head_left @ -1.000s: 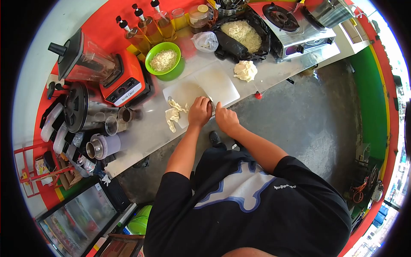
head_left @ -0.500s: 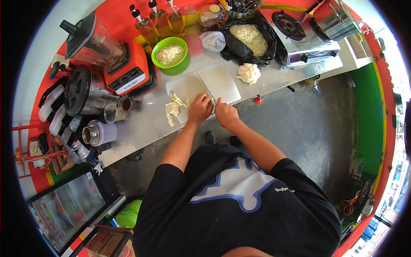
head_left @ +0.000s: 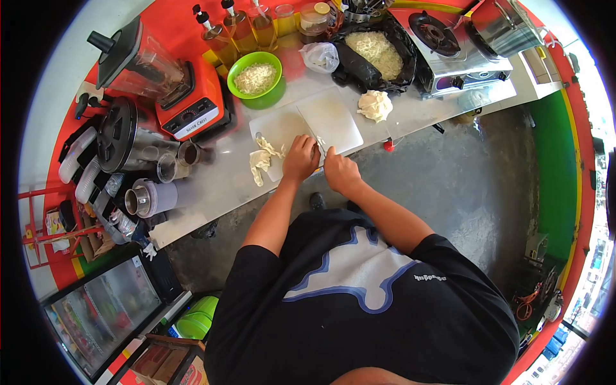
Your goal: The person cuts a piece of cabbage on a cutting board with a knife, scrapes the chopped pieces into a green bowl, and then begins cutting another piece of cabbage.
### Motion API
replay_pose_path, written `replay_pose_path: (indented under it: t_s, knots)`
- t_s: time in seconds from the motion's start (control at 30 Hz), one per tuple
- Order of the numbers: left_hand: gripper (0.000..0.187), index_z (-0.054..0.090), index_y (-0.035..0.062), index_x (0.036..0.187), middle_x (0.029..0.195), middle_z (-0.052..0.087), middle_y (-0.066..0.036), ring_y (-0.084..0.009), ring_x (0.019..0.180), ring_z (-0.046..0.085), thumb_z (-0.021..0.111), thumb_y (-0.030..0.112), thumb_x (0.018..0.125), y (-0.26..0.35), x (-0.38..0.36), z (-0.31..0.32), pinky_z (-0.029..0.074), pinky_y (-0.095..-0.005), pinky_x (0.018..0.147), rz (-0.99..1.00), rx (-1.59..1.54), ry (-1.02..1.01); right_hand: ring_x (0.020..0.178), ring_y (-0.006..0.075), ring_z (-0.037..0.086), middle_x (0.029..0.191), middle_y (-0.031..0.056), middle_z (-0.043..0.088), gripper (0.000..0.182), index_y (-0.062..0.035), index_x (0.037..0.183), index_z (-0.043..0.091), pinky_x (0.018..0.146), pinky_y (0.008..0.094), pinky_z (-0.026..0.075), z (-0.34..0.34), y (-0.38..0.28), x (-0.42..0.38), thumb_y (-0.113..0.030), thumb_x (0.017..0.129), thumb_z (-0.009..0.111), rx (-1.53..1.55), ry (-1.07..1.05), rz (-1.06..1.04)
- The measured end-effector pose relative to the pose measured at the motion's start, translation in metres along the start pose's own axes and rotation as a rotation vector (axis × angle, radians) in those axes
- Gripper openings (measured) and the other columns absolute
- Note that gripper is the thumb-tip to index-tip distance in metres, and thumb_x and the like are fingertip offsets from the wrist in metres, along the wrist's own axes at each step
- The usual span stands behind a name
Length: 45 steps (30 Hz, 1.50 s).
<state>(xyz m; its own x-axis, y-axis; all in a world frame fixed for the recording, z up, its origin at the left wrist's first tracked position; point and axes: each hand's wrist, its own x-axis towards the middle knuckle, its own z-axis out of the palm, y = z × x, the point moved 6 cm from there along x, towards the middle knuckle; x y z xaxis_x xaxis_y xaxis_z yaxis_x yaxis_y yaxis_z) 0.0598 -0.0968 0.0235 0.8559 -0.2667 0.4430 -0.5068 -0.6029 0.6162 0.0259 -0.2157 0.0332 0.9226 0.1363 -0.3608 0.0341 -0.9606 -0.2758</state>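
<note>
My right hand [head_left: 342, 171] is closed around the handle of a knife [head_left: 321, 143], whose narrow blade points away from me over the white cutting board [head_left: 333, 119]. Just left of the blade, my left hand [head_left: 301, 158] is curled with its fingers together on the board's near part; what lies under them is hidden. Torn cream-coloured pieces resembling oyster mushroom [head_left: 260, 162] lie at the board's left edge, partly on the steel counter. A whole pale mushroom-like clump [head_left: 375, 106] rests right of the board.
Behind the board stand a green bowl [head_left: 262, 97] of pale shreds and a black bag [head_left: 356, 70] with more shreds. A red blender [head_left: 192, 109] is at left, a gas stove [head_left: 462, 80] at right. Oil bottles [head_left: 242, 35] line the wall. The counter's front edge [head_left: 218, 208] runs before me.
The view has shifted slightly. My hands are still together at the board's near side, with a little more of the knife blade showing between them.
</note>
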Motion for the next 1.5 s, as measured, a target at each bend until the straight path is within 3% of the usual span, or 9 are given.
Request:
replay_pose_path:
  t_s: [0.4,0.47,0.7,0.87,1.0,1.1,1.3,1.37,1.5]
  knots:
    - [0.007,0.055,0.0027,0.088,0.092,0.057,-0.015,-0.0361,0.091,0.056,0.061,0.003,0.085,-0.005,-0.004,0.005,0.048,-0.0458,0.078,-0.007,-0.038,-0.03,0.087,0.043,0.072,0.09,0.0279,0.071,0.018,0.0011,0.104,0.045,0.072,0.0497,0.059,0.0,0.004,0.002,-0.006,0.091,0.056,0.008,0.0,-0.032]
    - [0.006,0.056,0.0021,0.089,0.091,0.057,-0.015,-0.0363,0.09,0.056,0.061,0.003,0.086,-0.005,-0.004,0.004,0.048,-0.046,0.079,-0.01,-0.041,-0.032,0.087,0.0401,0.073,0.091,0.0247,0.072,0.014,0.0001,0.103,0.049,0.075,0.0469,0.06,0.006,0.008,0.003,-0.012,0.096,0.05,0.018,-0.021,0.018]
    - [0.005,0.057,0.0017,0.088,0.09,0.059,-0.015,-0.0364,0.091,0.055,0.061,0.004,0.086,-0.002,-0.005,0.002,0.047,-0.045,0.082,-0.014,-0.038,-0.027,0.088,0.0407,0.073,0.091,0.0259,0.072,0.013,0.0001,0.103,0.049,0.076,0.0478,0.06,-0.009,0.003,0.012,-0.011,0.096,0.049,-0.036,0.005,-0.094]
    - [0.003,0.061,0.0022,0.086,0.09,0.061,-0.015,-0.0358,0.092,0.055,0.062,0.004,0.087,0.005,-0.002,0.0,0.046,-0.0439,0.087,-0.075,0.151,-0.055,0.088,0.0402,0.073,0.091,0.025,0.072,0.014,0.0008,0.104,0.049,0.074,0.0474,0.06,0.0,0.008,0.001,-0.01,0.095,0.052,-0.024,-0.028,-0.007]
    - [0.003,0.063,0.0019,0.087,0.091,0.061,-0.014,-0.0352,0.095,0.055,0.061,0.003,0.087,0.007,0.001,0.0,0.047,-0.0437,0.087,-0.085,0.168,-0.083,0.091,0.0437,0.072,0.092,0.0272,0.071,0.02,0.0017,0.106,0.046,0.078,0.0497,0.058,0.0,0.01,0.012,-0.008,0.092,0.057,0.043,-0.014,-0.032]
    - [0.004,0.064,0.0021,0.088,0.091,0.061,-0.014,-0.0348,0.096,0.057,0.061,0.003,0.087,0.006,0.002,0.001,0.05,-0.0444,0.084,-0.133,0.138,-0.126,0.088,0.0425,0.073,0.091,0.026,0.072,0.02,0.0012,0.105,0.046,0.075,0.0491,0.059,-0.006,0.006,0.01,-0.008,0.092,0.057,-0.011,-0.018,-0.087]
    - [0.006,0.066,0.0003,0.085,0.089,0.062,-0.017,-0.0378,0.09,0.062,0.061,0.004,0.086,0.002,0.004,0.003,0.05,-0.0477,0.08,-0.212,0.143,-0.147,0.09,0.0392,0.073,0.092,0.025,0.072,0.02,0.0006,0.106,0.046,0.076,0.0467,0.059,0.007,0.009,0.003,-0.01,0.093,0.057,-0.02,-0.047,-0.004]
    - [0.007,0.067,0.0008,0.084,0.089,0.062,-0.017,-0.0375,0.089,0.063,0.061,0.004,0.086,0.007,0.003,-0.001,0.051,-0.0474,0.079,-0.213,0.156,-0.128,0.088,0.0366,0.075,0.092,0.0223,0.074,0.016,0.0005,0.107,0.05,0.074,0.0441,0.06,0.005,0.008,0.008,-0.012,0.096,0.051,-0.034,0.007,-0.051]
    - [0.007,0.067,0.0018,0.085,0.088,0.062,-0.016,-0.0374,0.088,0.063,0.062,0.005,0.086,0.001,0.002,0.002,0.051,-0.047,0.078,-0.23,0.208,-0.152,0.088,0.04,0.073,0.093,0.0245,0.073,0.02,0.0006,0.107,0.045,0.076,0.0469,0.059,-0.008,0.004,0.012,-0.009,0.093,0.057,-0.047,-0.037,-0.076]
